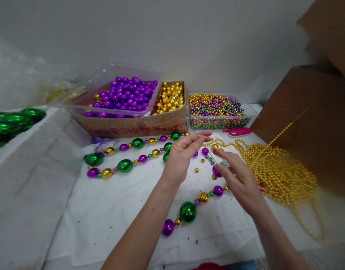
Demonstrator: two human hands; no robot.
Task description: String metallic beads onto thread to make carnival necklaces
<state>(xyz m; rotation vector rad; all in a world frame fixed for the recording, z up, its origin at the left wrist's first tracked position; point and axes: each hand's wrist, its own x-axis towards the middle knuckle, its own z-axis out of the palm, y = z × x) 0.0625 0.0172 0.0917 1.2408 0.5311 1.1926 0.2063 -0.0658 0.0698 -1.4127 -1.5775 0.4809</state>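
My left hand (180, 155) is closed, thumb and fingers pinched on a thin needle or wire (208, 153) that slants down to the right. My right hand (240, 174) is beside its lower end, thumb and index finger apart; its other fingers are partly hidden. A large purple bead (216, 171) lies just by the right thumb. Small loose beads, such as a gold bead (196, 170), lie on the white cloth (119, 213) between my hands. A strand with a big green bead (188, 212) runs under my right hand. Another strand of green, gold and purple beads (125, 165) loops to the left.
Behind stand a clear bin of purple beads (130, 93), a cardboard box of gold beads (170, 97) and a tub of small mixed beads (216, 110). A pink-handled tool (239, 131) lies before the tub. Gold bead chain (282, 174) is heaped at right, near brown cardboard (299, 112).
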